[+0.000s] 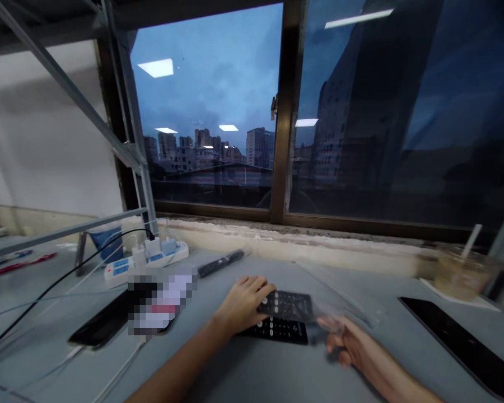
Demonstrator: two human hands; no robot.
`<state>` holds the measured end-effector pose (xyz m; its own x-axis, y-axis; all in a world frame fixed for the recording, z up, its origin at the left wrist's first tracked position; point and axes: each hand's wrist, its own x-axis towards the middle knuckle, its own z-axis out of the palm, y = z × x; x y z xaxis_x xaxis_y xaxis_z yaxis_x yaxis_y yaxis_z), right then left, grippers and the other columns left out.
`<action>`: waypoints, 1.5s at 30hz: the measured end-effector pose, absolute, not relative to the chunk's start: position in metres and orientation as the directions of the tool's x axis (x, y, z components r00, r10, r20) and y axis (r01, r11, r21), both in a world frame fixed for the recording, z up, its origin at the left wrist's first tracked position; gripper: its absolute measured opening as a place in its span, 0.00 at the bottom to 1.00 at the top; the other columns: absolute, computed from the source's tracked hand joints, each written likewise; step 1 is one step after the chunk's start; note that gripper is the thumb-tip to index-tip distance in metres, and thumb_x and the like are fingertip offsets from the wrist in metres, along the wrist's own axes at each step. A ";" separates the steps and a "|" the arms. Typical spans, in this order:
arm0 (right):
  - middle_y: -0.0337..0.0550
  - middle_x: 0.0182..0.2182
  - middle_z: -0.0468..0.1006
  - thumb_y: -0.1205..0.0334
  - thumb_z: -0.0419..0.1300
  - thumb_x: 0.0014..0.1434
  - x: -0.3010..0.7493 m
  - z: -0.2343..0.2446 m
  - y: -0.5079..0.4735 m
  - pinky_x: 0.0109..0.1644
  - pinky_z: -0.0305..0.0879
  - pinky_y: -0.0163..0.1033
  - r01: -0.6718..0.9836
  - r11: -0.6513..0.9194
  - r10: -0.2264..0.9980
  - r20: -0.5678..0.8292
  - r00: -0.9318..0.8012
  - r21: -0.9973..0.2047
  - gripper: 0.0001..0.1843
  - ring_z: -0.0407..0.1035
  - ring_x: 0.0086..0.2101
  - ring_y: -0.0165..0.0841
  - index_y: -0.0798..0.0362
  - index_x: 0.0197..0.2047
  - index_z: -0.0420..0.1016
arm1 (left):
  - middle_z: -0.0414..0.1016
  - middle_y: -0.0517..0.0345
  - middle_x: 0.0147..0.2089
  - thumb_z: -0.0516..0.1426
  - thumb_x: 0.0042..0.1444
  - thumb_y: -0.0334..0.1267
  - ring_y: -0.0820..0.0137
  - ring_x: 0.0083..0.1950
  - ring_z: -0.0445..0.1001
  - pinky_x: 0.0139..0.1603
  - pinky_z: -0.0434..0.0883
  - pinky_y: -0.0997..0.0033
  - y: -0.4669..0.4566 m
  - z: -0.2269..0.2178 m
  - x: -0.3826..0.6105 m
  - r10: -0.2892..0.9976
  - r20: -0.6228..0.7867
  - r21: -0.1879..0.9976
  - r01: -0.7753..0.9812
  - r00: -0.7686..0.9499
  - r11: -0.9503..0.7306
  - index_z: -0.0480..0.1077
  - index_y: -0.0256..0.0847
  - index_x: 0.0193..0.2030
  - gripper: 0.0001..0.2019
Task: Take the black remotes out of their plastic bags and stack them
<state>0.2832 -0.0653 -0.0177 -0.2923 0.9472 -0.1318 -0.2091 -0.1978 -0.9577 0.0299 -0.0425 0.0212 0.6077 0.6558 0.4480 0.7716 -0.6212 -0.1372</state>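
Observation:
My left hand point(244, 302) is closed over the left end of a black remote control point(293, 304) with pale buttons, raised slightly off the table. Clear plastic film point(322, 314) stretches from this remote's right end toward my right hand point(345, 340). The fingers of that hand pinch the film, and motion blurs them a little. Just below the held remote, a second black remote control point(282, 331) lies flat on the grey table, partly covered by my left hand and the first remote.
Behind my hands, a dark wrapped remote point(221, 263) and a clear plastic sleeve point(336, 288) lie by the sill. Phones point(103, 322) and a cabled power strip point(147, 260) are left. A black flat slab point(457, 341) and a drink cup point(462, 274) stand right.

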 end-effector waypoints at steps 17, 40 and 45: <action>0.40 0.18 0.72 0.46 0.64 0.40 0.275 -0.009 -0.061 0.17 0.55 0.29 0.152 -0.010 0.999 -0.017 -0.041 -0.988 0.21 0.64 0.20 0.28 0.56 0.30 0.77 | 0.70 0.57 0.40 0.51 0.52 0.57 0.68 0.40 0.68 0.40 0.59 0.69 -0.049 0.018 0.042 0.519 0.499 -0.196 0.673 0.695 -0.713 0.61 0.40 0.48 0.25; 0.45 0.28 0.71 0.46 0.59 0.49 0.277 -0.005 -0.065 0.19 0.58 0.28 0.171 0.081 0.961 0.032 -0.275 -0.982 0.20 0.63 0.23 0.26 0.57 0.25 0.77 | 0.69 0.58 0.42 0.55 0.54 0.49 0.68 0.41 0.67 0.45 0.58 0.68 -0.048 0.020 0.039 0.557 0.455 -0.215 0.692 0.695 -0.689 0.61 0.42 0.51 0.20; 0.45 0.27 0.72 0.45 0.59 0.48 0.277 -0.009 -0.064 0.18 0.58 0.28 0.178 0.060 0.960 0.008 -0.279 -0.982 0.20 0.62 0.21 0.25 0.56 0.24 0.78 | 0.68 0.58 0.41 0.53 0.54 0.52 0.69 0.41 0.67 0.44 0.58 0.68 -0.046 0.019 0.038 0.551 0.437 -0.220 0.679 0.711 -0.701 0.61 0.42 0.51 0.22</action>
<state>0.2768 -0.0640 -0.0093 -0.2789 0.9603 0.0082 0.1785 0.0603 -0.9821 0.0380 -0.0458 0.0186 0.7109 0.5513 0.4367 0.6787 -0.7006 -0.2204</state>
